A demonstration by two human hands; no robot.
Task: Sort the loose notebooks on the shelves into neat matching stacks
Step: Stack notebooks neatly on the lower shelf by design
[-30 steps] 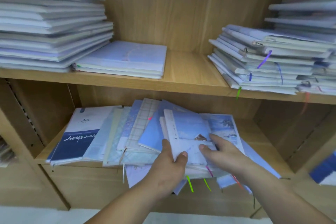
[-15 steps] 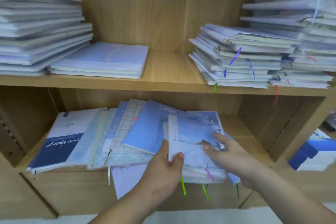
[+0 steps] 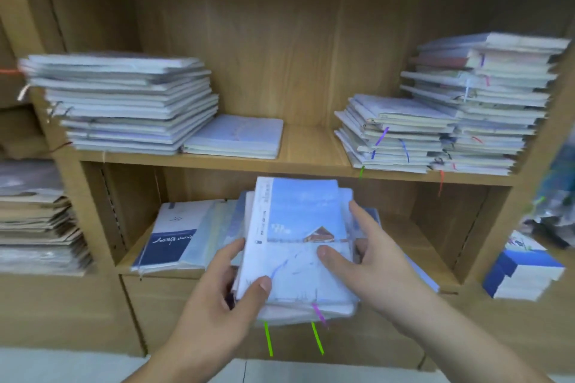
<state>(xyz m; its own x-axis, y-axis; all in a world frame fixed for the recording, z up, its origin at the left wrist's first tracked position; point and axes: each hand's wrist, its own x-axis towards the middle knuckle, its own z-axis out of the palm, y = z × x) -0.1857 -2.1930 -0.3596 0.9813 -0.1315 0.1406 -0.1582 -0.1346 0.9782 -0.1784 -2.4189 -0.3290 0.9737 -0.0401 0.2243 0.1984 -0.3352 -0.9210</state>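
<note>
**Square the bundle before it travels**

The left hand [image 3: 217, 298] pinches the near left corner of the snow-scene bundle [image 3: 298, 246], thumb on top and fingers curled along the edge. The right hand [image 3: 373, 261] lies spread, thumb flat on the cover and forefinger straight along the right edge. The bundle sits at the front of the lower shelf [image 3: 417, 246], its near end jutting past the lip, with green ribbons [image 3: 267, 339] dangling below.

From where I stand, the copies underneath look fanned out of line. I'd say the right hand should push the edges flush against the left palm before lifting. Get a hand underneath too, as slick covers are likely to slide.

The dark blue notebook [image 3: 174, 236] and its loose neighbours lie just beside the bundle. Lift straight up so they aren't dragged off the shelf.
</note>
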